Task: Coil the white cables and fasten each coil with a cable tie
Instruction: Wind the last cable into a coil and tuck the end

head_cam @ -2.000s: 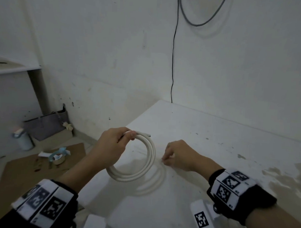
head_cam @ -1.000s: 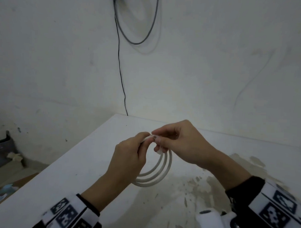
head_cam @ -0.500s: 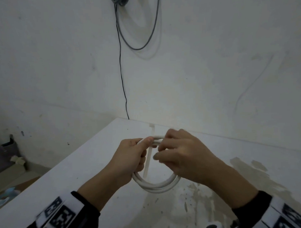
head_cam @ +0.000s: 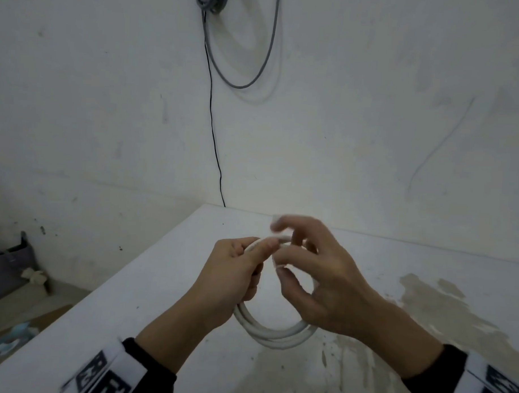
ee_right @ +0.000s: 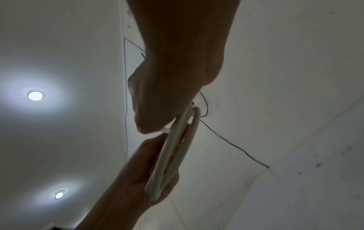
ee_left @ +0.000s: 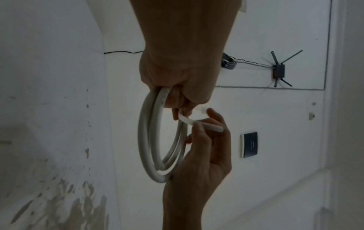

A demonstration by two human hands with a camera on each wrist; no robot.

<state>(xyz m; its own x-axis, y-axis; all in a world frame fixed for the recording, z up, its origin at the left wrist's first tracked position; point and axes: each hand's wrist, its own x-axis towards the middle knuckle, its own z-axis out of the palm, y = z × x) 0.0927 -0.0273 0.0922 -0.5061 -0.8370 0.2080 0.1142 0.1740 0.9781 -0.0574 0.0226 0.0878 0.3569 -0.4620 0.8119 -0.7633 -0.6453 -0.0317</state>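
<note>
Both forearms rise from the lower edge of the head view and meet at centre. The left hand (head_cam: 232,274) is curled closed around the cable coil (head_cam: 274,332); the right hand (head_cam: 314,274) pinches the cable tie (ee_left: 199,123), fingers bent.

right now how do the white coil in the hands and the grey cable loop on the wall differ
The white coil is gripped by the left hand; the grey cable loop hangs on the wall, untouched. The white coil is thick, in tight, stacked turns; the grey cable loop is thinner and droops in one long loose loop from a bundle. Both are coiled cable.
</note>
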